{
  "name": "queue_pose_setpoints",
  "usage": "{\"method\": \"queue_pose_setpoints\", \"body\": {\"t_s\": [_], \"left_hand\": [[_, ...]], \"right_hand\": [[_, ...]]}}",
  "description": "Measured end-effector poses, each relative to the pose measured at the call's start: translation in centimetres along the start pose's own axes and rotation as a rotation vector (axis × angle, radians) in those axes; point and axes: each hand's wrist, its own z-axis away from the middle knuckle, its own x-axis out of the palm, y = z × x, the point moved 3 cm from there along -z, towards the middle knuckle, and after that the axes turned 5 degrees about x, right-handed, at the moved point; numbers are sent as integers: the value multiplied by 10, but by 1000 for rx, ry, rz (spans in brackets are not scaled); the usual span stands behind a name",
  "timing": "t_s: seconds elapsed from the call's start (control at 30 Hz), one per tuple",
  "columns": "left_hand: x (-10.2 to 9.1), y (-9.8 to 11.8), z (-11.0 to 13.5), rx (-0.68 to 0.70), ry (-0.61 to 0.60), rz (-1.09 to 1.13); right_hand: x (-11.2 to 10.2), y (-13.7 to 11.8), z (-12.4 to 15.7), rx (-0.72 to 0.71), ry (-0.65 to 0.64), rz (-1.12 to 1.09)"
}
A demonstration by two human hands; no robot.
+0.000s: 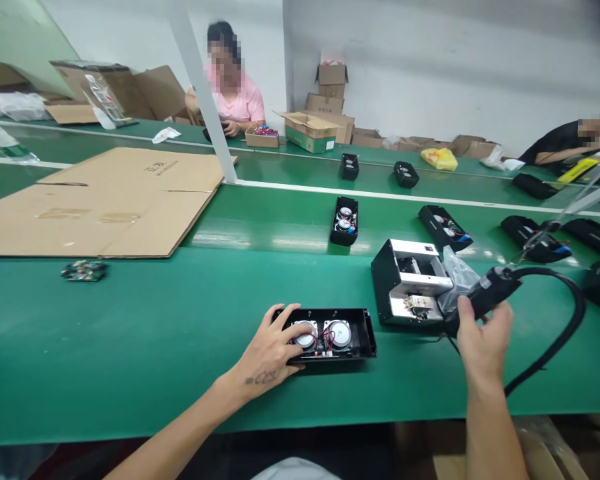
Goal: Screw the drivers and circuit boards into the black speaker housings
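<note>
We're gripping a blk spkr housing (363, 339) by its 9 o'clock end w/ our L hand (270, 343), fingers spreading over the rim; it's lying near our edge of the green tabletop (155, 353), two round spkrs (339, 335) sitting inside w/ red wires (326, 331) btwn. Just beside it at 2 o'clock, a silver/blk device (387, 287) is standing. Past that, toward 3, our R hand (485, 337) is clasping a blk corded tool (495, 290). Another open housing (345, 223) is lying farther off at 12. Around 10, we're seeing blurred circuit bds (85, 271) and, beyond, a flat cardboard pc. (105, 200); at 11, a co-worker in pink (253, 103) is appearing.
</note>
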Motion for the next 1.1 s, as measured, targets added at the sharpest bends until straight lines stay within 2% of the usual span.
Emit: {"method": "queue_pose_setpoints", "body": {"t_s": [0.03,0.1,0.17,0.2,0.27,0.33,0.43,0.5,0.57,0.67,0.73,0.8,0.93,1.03,1.1], "left_hand": [[-1,-1,-1,-2,-1,2],[-2,-1,-1,0,3,-9],[-2,-2,-1,6,8,-25],[0,-2,0,9,12,-30],[3,-4,1,13,35,-27],[6,-6,2,19,78,-12],[8,-9,2,27,128,1],[8,-10,1,29,148,-2],[7,-10,1,34,170,-3],[9,-9,-1,43,185,-10],[12,-7,-2,36,183,-18],[16,-5,-4,21,176,-20],[19,-3,-5,11,152,-23],[17,-1,-6,1,145,-15],[15,-1,-7,-14,135,-6]], "right_hand": [[-2,4,-5,8,5,30],[-7,3,-7,-3,97,16],[-11,-2,1,-26,154,-133],[-10,-4,8,-12,143,-237],[-3,-6,23,82,36,-461],[10,-7,37,209,-158,-618],[25,-10,49,341,-416,-700],[25,-16,47,350,-470,-696],[17,-27,35,328,-397,-748],[1,-50,9,217,-149,-928],[-2,-65,-4,115,-15,-978],[4,-74,-12,45,12,-907],[21,-78,-11,36,-135,-736],[24,-80,5,93,-363,-677],[21,-86,25,137,-523,-727]]}}
